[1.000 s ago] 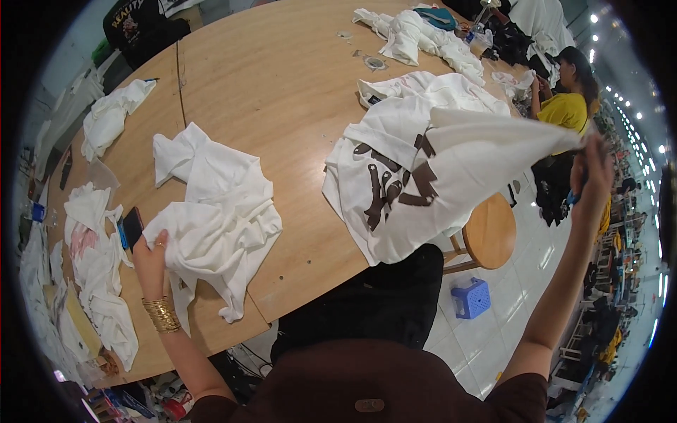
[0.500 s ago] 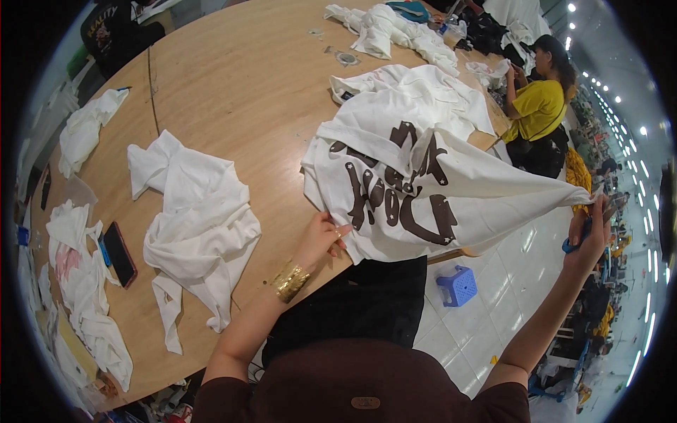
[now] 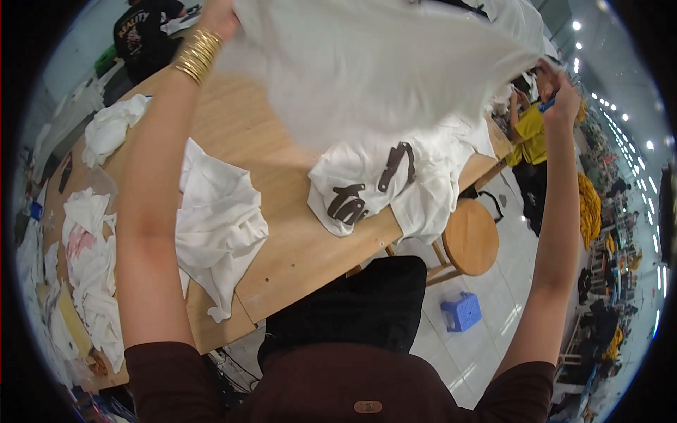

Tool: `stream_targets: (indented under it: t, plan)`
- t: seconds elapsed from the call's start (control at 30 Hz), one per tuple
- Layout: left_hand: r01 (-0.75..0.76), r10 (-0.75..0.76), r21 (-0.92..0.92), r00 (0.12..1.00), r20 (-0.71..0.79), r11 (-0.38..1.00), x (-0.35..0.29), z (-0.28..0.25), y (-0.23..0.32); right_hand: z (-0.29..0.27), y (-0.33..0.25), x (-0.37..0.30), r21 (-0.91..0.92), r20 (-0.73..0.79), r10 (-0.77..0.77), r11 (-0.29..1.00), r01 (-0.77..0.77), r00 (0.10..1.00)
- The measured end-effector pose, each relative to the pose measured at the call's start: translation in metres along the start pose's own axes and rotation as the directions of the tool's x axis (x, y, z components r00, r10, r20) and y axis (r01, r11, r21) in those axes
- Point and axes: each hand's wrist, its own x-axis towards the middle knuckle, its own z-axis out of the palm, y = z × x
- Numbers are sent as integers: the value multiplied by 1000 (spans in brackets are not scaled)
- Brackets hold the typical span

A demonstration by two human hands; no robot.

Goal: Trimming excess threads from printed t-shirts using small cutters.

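Observation:
A white cloth garment [image 3: 395,77] is spread in the air above the table, blurred by motion, its top edge beyond the picture. My left hand [image 3: 224,17], cut off by the upper edge, is closed on its left corner. At the other end, my right hand [image 3: 560,102] grips the right corner; a small blue-handled tool [image 3: 547,105], its kind unclear, sits in the same hand. Underneath lies a white garment with dark brown printing [image 3: 367,194], partly hidden by the raised cloth and hanging over the table's near edge.
Left on the wooden table [image 3: 282,261] lie a crumpled white garment [image 3: 218,204] and more white cloth [image 3: 92,268]. A round wooden stool [image 3: 471,236] and a blue plastic stool [image 3: 462,311] stand on the floor. A person in yellow [image 3: 530,134] works at the right, another in black [image 3: 144,35] far left.
Both my hands have risen, the left far up from the table edge, lifting the white garment off the table. The round stool and the printed garment on the table now show.

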Motion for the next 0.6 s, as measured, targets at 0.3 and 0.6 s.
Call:
stream_targets:
  t: [0.3, 0.6]
  plan:
    - [267, -130, 525, 950, -283, 808, -140, -85, 65, 36, 41, -57, -157, 297, 50, 988, -3, 953]
    - [733, -588, 424, 680, -438, 532, -403, -100, -54, -52, 215, -170, -647, 587, 322, 738, 192, 743]
